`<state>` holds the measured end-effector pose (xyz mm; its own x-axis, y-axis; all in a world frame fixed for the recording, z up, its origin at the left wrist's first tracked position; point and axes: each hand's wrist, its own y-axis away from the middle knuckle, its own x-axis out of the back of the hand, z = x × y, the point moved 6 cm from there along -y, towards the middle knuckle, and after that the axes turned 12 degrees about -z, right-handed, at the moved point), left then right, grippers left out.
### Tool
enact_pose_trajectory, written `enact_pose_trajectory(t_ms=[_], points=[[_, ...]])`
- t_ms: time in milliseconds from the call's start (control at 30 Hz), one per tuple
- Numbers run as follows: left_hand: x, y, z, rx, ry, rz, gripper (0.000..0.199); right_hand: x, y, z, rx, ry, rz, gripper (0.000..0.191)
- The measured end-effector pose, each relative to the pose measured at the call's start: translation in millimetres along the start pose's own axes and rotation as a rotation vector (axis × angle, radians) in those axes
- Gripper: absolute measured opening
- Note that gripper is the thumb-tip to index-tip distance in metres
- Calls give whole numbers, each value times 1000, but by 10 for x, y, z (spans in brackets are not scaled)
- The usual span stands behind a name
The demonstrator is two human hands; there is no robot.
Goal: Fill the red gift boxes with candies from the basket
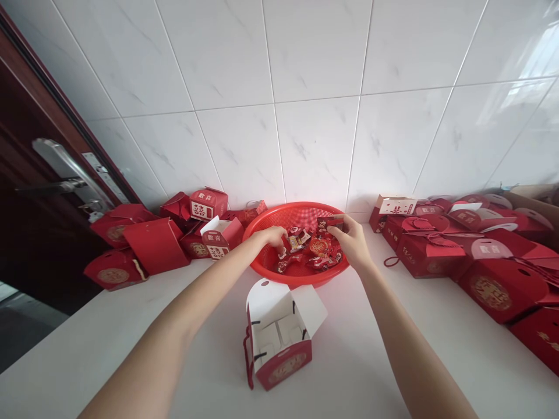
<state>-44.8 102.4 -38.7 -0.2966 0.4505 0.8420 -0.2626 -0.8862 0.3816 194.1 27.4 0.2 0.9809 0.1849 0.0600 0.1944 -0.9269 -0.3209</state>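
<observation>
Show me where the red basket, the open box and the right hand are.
Red basket [301, 214]: head view, on the inside of its perforated back wall.
Open box [290, 330]: head view, on its white bottom inside.
Right hand [354, 240]: head view, on the back of the hand.

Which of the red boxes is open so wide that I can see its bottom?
The box directly in front of the red basket: its flaps are spread, baring the white bottom.
</observation>
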Motion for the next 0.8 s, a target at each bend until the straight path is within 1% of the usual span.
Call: enact_pose_trajectory(t_ms=[100,200,267,433,533,700,800], points=[[12,20,21,-2,24,4,33,10,-1,0,-9,-53,5,23],[33,66,92,-61,87,12,19,19,-4,10,-32,-130,-6,25],[51,95,139,-113,153,28,17,16,-6,11,-42,-169,-28,27],[119,143,214,-229,365,87,20,13,-10,2,-45,-220,-40,29],[180,224,271,-293,493,134,25,5,-9,1,-48,-239,-38,28],[224,501,446,-404,631,231,36,35,2,18,-72,-274,-38,29],[200,733,543,-472,677,333,42,40,-1,21,-98,-364,-95,31]])
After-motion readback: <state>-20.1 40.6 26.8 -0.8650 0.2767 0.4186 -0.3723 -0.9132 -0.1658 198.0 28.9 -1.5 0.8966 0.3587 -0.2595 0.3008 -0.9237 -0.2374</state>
